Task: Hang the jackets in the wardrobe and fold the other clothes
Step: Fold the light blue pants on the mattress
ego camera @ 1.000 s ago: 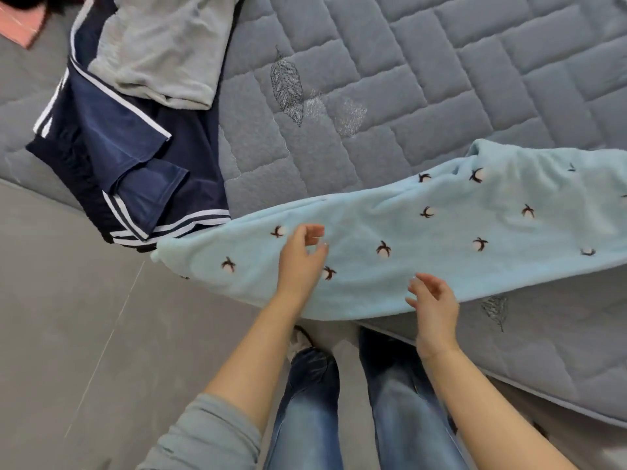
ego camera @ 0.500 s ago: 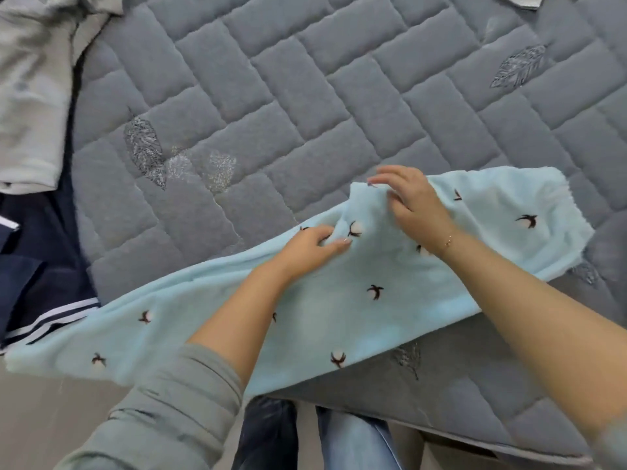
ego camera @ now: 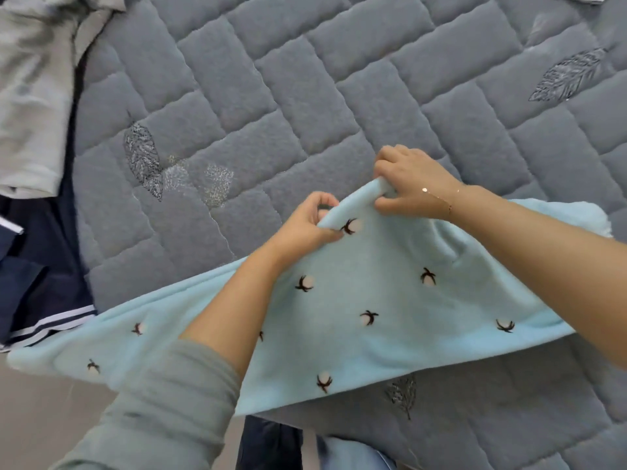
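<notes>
While a grey top [ego camera: 30, 96] and a navy garment [ego camera: 37, 283] lay waiting at the left of the bed [ego camera: 305, 79], the pale blue fleece [ego camera: 373, 317] was mid-fold on its near edge. Left hand [ego camera: 305, 225] and right hand [ego camera: 412, 188] each had a grip pinched tight on its raised middle edge; next, I'd guess, carry that edge across and flatten it

No words, labels, brand names or numbers can be read anywhere; the light blue garment [ego camera: 373, 300] carries only small dark sprig motifs, and the grey quilted bed cover [ego camera: 305, 79] only stitched leaf figures, neither forming any letters
</notes>
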